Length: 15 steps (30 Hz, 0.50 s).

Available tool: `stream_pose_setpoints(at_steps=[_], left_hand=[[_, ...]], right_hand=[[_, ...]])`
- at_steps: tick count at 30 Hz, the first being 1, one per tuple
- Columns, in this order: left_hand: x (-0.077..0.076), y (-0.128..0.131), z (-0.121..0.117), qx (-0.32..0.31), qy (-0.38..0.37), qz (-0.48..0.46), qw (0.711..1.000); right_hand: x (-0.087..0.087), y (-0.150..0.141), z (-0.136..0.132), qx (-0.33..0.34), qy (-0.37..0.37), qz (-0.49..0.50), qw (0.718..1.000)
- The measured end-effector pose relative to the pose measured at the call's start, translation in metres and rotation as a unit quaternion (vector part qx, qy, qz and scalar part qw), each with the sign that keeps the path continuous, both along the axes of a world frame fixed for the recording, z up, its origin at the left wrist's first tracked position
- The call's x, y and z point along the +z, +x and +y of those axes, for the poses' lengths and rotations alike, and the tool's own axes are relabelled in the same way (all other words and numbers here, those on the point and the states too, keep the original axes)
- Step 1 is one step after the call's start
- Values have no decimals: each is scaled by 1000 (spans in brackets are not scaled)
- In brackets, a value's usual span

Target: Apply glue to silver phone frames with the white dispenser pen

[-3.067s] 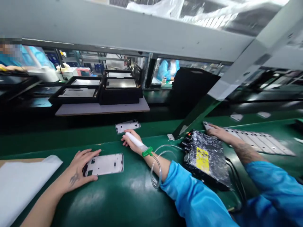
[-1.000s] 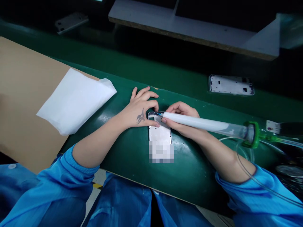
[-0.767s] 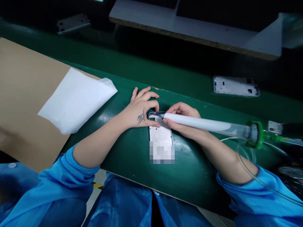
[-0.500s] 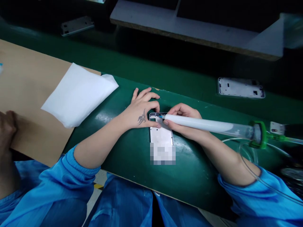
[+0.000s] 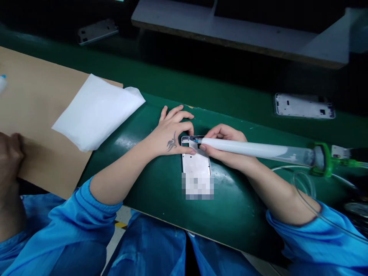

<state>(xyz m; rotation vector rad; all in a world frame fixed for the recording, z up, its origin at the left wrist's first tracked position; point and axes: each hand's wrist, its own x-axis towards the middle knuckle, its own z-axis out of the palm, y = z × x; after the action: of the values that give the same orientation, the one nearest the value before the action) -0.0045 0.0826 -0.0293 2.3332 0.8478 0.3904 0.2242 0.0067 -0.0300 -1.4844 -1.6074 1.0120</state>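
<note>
Far left edge: another person's hand [image 5: 10, 153] rests on the tan cardboard sheet [image 5: 37, 115] — matte, flat, laid over the left end of the green bench [image 5: 230, 207]. On the cardboard's right edge lies a white translucent sheet [image 5: 97, 109], soft, slightly curled at its far corner, overhanging onto the bench.

Bench surface is glossy green, rounded at the near edge. Beyond it the green conveyor belt [image 5: 201, 90] runs along the bench's far edge; a dull grey frame [image 5: 97, 30] sits at its far left.

Left hand [image 5: 172, 132], tattoo on the back, is spread flat with fingers curled over the top-left corner of the phone frame [image 5: 195, 165] — pressing it down, thumb along its left side, not wrapped around it. Frame is a thin silver metal rectangle with cut-outs at the top, lying flat mid-bench near the near edge, long axis pointing away from the person; lower part blurred.

Right hand [image 5: 227, 147] pinches the dispensing syringe [image 5: 258, 150] pen-style, fingers closed tight on the barrel near the front. Barrel is a long white-to-clear plastic tube, nearly horizontal, blue needle tip touching the frame's top edge. Green cap at its rear, clear hose [image 5: 304, 191] looping off it toward the right.

Another silver frame [image 5: 304, 105] lies flat on the belt, far right.
</note>
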Motion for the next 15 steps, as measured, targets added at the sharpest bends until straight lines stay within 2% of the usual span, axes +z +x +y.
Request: stream_pose_setpoints(at_steps=[15], left_hand=[[0,0,-1,3,5,1,1000]], right_hand=[[3,1,0,-15,-12,-4,1000]])
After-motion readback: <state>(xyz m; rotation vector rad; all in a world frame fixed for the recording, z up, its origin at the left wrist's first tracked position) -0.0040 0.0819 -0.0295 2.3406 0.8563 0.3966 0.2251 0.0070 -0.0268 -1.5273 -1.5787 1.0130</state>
